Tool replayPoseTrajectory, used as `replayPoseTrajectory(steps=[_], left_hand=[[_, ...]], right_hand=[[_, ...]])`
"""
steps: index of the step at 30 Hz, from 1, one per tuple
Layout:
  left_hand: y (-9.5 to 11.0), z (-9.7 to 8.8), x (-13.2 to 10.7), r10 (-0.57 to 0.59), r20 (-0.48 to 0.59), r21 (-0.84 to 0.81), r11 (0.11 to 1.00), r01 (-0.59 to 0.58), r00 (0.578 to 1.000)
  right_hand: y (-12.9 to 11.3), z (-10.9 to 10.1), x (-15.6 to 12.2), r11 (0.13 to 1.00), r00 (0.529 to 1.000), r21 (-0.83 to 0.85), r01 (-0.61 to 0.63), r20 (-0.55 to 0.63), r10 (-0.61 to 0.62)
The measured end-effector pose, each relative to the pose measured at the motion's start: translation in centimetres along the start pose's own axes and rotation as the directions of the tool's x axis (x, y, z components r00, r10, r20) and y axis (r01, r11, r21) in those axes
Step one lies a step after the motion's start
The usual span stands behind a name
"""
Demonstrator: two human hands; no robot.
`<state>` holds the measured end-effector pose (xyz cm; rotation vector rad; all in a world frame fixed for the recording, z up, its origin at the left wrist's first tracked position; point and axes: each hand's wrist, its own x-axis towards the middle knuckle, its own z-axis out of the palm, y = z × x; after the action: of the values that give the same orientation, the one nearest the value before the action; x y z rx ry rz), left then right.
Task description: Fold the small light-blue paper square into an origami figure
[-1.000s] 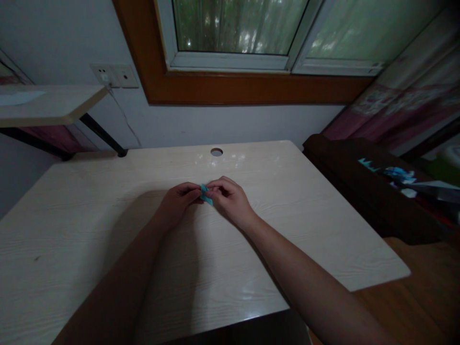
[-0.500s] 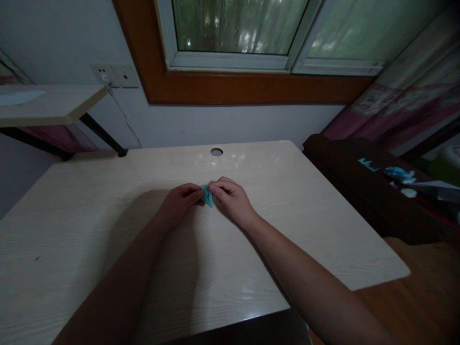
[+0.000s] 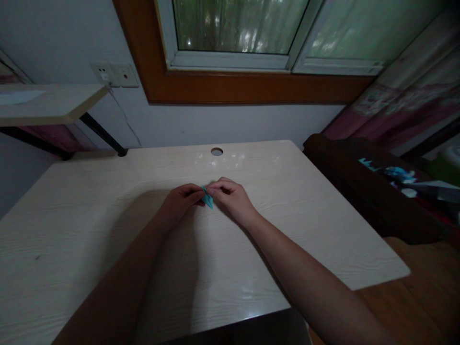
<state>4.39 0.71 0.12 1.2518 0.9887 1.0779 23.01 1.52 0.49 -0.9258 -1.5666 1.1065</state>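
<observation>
A small piece of folded turquoise paper [image 3: 208,200] is held between my two hands above the desk [image 3: 305,230]. My left hand [image 3: 182,201] pinches its left side between thumb and fingers. From the right, my right hand [image 3: 232,196] pinches the paper's upper edge, with thumb and forefinger together. One pointed corner of the paper sticks out below the fingertips, toward me. The fingers cover the rest of it, so its full shape is hidden.
At the back edge of the desk is a round cable hole [image 3: 216,152]. A raised shelf [image 3: 53,108] on dark legs stands at the left. Beyond the desk's right edge, a dark brown piece of furniture [image 3: 345,182] carries turquoise scraps [image 3: 398,174] and other items.
My right fingertips have shifted slightly left, closer to my left thumb. The paper has tilted a little, and its lower point sits slightly lower.
</observation>
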Motion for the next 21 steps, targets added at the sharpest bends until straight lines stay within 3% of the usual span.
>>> replayPoseTrajectory(steps=[10, 21], left_hand=[[0.37, 0.2, -0.35, 0.003, 0.005, 0.043, 0.999, -0.003, 1.0], [0.39, 0.07, -0.45, 0.004, 0.103, 0.16, 0.987, -0.02, 0.995]], right_hand=[[-0.06, 0.15, -0.1, 1.0, 1.0, 0.011, 0.003, 0.003, -0.003], [-0.21, 0.02, -0.12, 0.998, 0.999, 0.05, -0.024, 0.038, 0.022]])
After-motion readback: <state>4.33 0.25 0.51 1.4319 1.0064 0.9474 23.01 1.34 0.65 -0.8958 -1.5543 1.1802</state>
